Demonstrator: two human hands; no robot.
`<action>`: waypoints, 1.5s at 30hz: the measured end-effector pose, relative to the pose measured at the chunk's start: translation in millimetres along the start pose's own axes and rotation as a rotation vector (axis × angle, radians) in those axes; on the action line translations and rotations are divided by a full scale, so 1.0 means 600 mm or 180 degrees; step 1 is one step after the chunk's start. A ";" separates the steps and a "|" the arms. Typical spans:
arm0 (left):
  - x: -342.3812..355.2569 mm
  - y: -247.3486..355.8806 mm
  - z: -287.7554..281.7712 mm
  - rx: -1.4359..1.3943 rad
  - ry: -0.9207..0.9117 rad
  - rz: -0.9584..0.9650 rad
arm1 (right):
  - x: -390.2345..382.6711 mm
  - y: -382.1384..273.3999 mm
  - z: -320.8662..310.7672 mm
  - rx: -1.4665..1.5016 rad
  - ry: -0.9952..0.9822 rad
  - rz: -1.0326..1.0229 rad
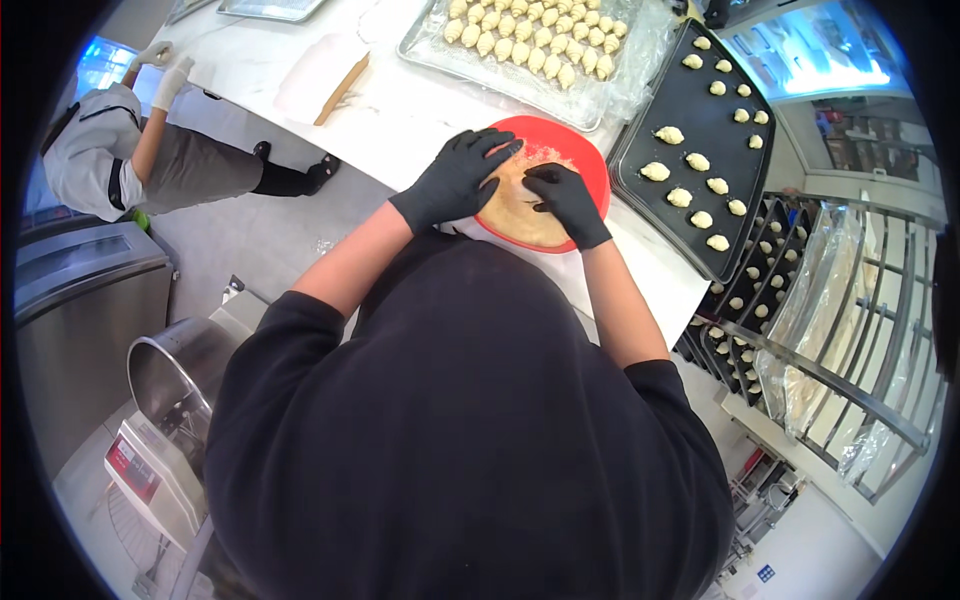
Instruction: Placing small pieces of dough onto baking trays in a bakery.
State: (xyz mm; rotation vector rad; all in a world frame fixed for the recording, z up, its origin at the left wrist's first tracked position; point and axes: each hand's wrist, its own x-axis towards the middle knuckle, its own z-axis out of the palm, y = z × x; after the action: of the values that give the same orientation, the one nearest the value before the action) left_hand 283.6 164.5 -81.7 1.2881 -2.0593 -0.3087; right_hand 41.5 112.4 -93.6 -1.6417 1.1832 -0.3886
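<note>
A round red bowl sits at the near edge of the white table in front of me. Tan, crumb-like material covers much of its inside, with paler powder toward the far side. My left hand, in a black glove, lies over the bowl's left rim, fingers stretched out and thumb apart. On the other side, my right hand, also black-gloved, is over the tan material with its fingers bent together. Whatever its fingertips pinch, if anything, is too small to make out.
Behind the bowl, a metal tray holds rows of small rolled dough pieces. A black baking tray with spaced dough pieces stands to the right, above a rack. A rolling pin lies left. A person stands at far left.
</note>
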 end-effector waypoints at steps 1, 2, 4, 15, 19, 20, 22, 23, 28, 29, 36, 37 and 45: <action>-0.002 0.010 0.002 0.0132 -0.0101 0.0150 | -0.006 0.001 -0.012 0.0741 -0.0130 0.0340; -0.003 0.021 0.000 0.0277 -0.0190 0.0302 | -0.011 -0.003 -0.024 0.1479 -0.0266 0.0659; 0.000 0.037 -0.003 0.0574 -0.0365 0.0611 | -0.022 -0.010 -0.042 0.2958 -0.0543 0.1281; 0.055 0.052 -0.001 -0.1188 -0.0885 -0.0230 | -0.045 -0.029 -0.050 0.2741 -0.0240 0.1143; 0.058 0.061 -0.004 -0.1388 -0.0638 -0.0727 | -0.049 0.003 -0.044 0.0896 0.0528 0.0225; 0.059 0.061 -0.005 -0.1379 -0.0665 -0.0709 | -0.051 -0.003 -0.040 0.0919 0.0551 0.0223; 0.058 0.060 -0.005 -0.1213 -0.0693 -0.0718 | -0.052 -0.023 -0.019 0.0726 0.0869 -0.0179; 0.058 0.061 -0.004 -0.1135 -0.0713 -0.0718 | -0.054 -0.033 -0.010 0.0626 0.1034 -0.0371; 0.064 0.087 -0.007 -0.1015 -0.0698 -0.0833 | -0.024 0.011 -0.018 0.1047 0.1174 -0.0184; 0.068 0.088 -0.008 -0.0988 -0.0667 -0.0883 | -0.018 0.022 -0.018 0.1224 0.1142 -0.0078; 0.051 0.051 -0.001 -0.0931 -0.0287 -0.0754 | -0.027 0.000 -0.035 -0.0356 0.0794 -0.0747; 0.053 0.042 -0.004 -0.0986 -0.0169 -0.0834 | -0.021 -0.006 -0.034 -0.1042 0.0757 -0.1095; 0.064 0.017 -0.030 -0.1152 -0.0278 -0.1140 | 0.031 -0.021 0.049 -0.1567 0.0086 -0.2136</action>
State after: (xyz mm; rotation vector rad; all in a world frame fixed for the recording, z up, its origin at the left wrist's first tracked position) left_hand 277.7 138.8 -46.6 1.4233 -1.7274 -0.8699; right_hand 77.8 112.6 -99.9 -2.4695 0.7442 -0.5637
